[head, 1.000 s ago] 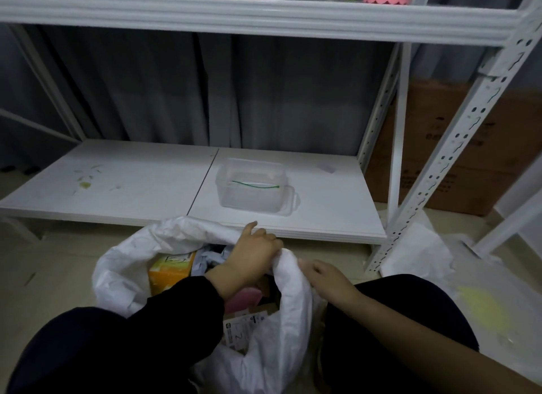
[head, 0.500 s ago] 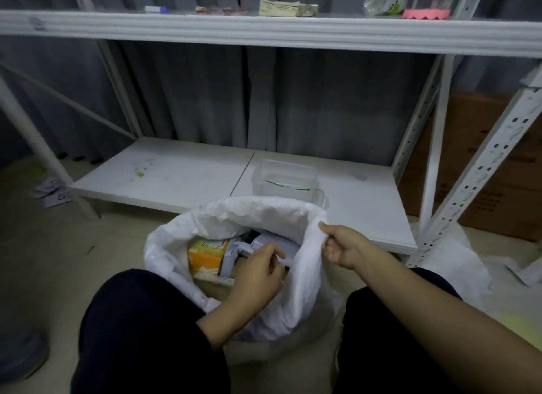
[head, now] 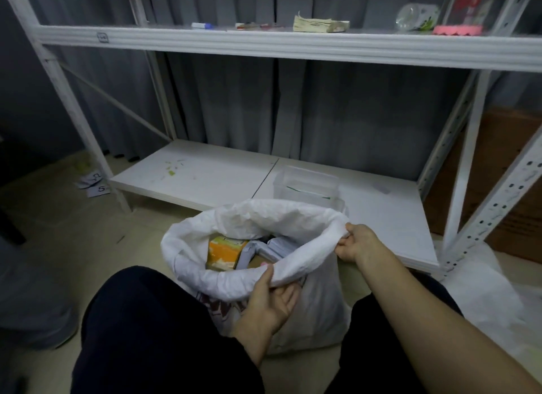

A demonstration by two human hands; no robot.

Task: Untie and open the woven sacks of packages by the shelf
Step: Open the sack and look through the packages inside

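Left hand (head: 271, 301) palm-up, thumb over the rolled rim and fingers curled under it, gripping the near edge of the white woven sack (head: 311, 311). Right hand (head: 356, 244) pinches the same rim on the right side, fingers curled round the bunched fabric, thumb on top. Rim stretched between the two hands, mouth open and folded outward all round.

Just beyond the left-hand fingers, inside the mouth: orange-and-green box (head: 224, 253) on the left, grey-white mailer packages (head: 277, 247) beside it toward the right hand, a bit of brown carton between them, mostly hidden. Small pink thing right at the left thumb tip, too little visible to tell what.

Sack stands on the beige floor (head: 58, 247) between the person's dark-trousered knees (head: 164, 329), red print on its near face below the left hand.

Past the sack's far rim: lower board of the white metal shelf (head: 205, 176), a clear plastic tub (head: 306, 185) on it with a green line inside, just behind the sack. Green flecks on the board further left.

Upper shelf board (head: 293, 46) carries a marker (head: 202, 26), a stack of papers (head: 321, 25), a clear bottle on its side (head: 416, 16), a pink scalloped piece (head: 457, 30).

Right of the right hand: perforated upright, another white sack (head: 484, 294) flat on the floor, brown cardboard (head: 504, 170) behind. Far left on the floor, paper slips marked 2 and 5 (head: 95, 184). Grey curtain (head: 249, 106) at back.
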